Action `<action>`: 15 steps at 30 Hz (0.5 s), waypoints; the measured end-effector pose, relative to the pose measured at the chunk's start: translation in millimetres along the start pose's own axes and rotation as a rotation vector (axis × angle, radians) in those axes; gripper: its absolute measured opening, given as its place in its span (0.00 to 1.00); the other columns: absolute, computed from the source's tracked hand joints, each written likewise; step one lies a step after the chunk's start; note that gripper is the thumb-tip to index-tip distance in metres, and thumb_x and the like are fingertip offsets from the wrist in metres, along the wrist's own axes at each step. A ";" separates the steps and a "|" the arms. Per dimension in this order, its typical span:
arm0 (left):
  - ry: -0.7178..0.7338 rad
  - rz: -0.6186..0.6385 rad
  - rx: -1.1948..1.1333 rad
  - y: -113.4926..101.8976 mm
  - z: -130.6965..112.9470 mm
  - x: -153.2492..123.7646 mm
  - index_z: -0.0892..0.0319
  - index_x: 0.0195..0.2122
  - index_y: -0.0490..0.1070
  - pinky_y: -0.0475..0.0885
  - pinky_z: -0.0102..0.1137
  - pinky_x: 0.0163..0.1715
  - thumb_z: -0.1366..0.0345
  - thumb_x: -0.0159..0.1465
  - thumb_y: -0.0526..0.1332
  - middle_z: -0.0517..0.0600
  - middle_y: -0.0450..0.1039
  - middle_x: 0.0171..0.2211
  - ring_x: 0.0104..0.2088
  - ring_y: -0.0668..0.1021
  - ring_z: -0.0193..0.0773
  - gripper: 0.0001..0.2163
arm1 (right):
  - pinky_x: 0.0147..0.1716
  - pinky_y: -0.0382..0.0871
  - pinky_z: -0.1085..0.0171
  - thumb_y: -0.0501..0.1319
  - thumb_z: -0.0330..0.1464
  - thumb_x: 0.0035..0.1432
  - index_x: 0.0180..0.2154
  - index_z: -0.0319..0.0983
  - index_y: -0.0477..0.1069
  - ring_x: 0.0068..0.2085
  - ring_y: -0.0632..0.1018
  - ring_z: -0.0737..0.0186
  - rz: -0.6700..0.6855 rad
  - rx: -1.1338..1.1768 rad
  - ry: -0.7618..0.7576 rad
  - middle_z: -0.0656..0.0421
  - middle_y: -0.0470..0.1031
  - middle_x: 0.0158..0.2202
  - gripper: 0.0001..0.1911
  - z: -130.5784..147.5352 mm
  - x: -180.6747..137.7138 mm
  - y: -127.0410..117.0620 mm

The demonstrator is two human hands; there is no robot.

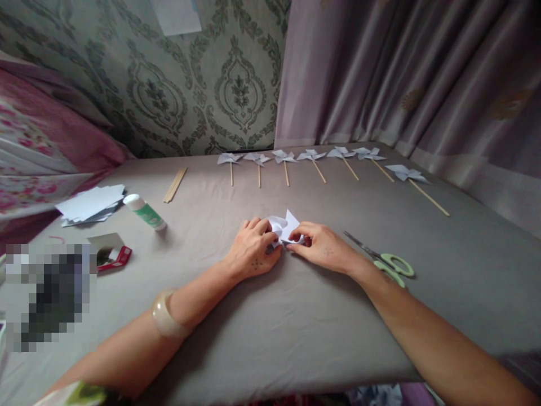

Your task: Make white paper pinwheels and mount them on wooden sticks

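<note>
Between my two hands, at the middle of the table, is a white paper pinwheel (pixel 289 224) with curled blades and one pointed corner standing up. My left hand (pixel 255 247) is closed on its left side, fingers bent over the paper. My right hand (pixel 318 243) pinches its right edge between thumb and fingers. Whether a pin or glue is at its centre is hidden by my fingers. Just right of my right hand lie scissors (pixel 382 259) with light green handles, blades partly apart and pointing away to the left.
Several finished pinwheels on sticks (pixel 285 160) line the back of the table (pixel 321 316). On the left are loose wooden sticks (pixel 174 185), a glue stick (pixel 146 212) lying tilted, a stack of white paper (pixel 91 204) and a small red-edged packet (pixel 114 256). A blurred patch covers the far left.
</note>
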State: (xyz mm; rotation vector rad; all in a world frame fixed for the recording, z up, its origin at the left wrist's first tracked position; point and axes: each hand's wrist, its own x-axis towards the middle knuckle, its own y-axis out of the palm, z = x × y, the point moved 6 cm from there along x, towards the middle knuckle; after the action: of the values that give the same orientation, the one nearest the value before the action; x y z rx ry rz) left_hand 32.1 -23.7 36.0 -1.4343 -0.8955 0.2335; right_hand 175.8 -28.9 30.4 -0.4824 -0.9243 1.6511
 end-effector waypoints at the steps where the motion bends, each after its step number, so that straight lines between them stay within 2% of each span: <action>1: 0.003 0.000 0.000 0.5 0.0 0.0 0.59 0.31 0.77 0.66 0.38 0.37 0.63 0.60 0.59 0.54 0.72 0.34 0.37 0.70 0.43 0.08 | 0.31 0.63 0.67 0.63 0.35 0.56 0.34 0.39 0.78 0.30 0.73 0.67 -0.004 -0.027 -0.005 0.58 0.77 0.35 0.07 2.9 -0.5 2.4; 8: 0.017 -0.010 -0.020 2.3 0.3 -0.3 0.59 0.30 0.77 0.66 0.38 0.38 0.66 0.63 0.57 0.54 0.73 0.36 0.39 0.71 0.42 0.10 | 0.34 0.64 0.65 0.57 0.33 0.62 0.34 0.40 0.78 0.34 0.77 0.63 -0.045 -0.075 0.065 0.56 0.79 0.36 0.11 -1.1 4.5 12.0; 12: 0.036 -0.009 -0.049 2.6 -0.1 -0.1 0.60 0.30 0.77 0.67 0.40 0.43 0.67 0.62 0.58 0.55 0.74 0.44 0.44 0.71 0.45 0.09 | 0.37 0.66 0.64 0.58 0.33 0.60 0.35 0.40 0.78 0.37 0.78 0.59 -0.114 -0.081 0.121 0.55 0.81 0.37 0.10 -4.2 7.4 12.8; 15: 0.043 0.001 -0.055 4.0 0.5 0.4 0.59 0.31 0.77 0.67 0.42 0.45 0.68 0.62 0.58 0.55 0.74 0.47 0.48 0.70 0.47 0.08 | 0.37 0.67 0.64 0.59 0.32 0.59 0.35 0.40 0.78 0.36 0.79 0.59 -0.152 -0.080 0.158 0.55 0.81 0.35 0.08 -7.0 9.0 14.2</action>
State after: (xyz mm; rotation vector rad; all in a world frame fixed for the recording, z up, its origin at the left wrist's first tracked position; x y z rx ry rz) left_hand 33.5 -22.4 32.5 -1.4857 -0.8720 0.1796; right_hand 169.4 -19.1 16.5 -0.5743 -0.8898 1.4228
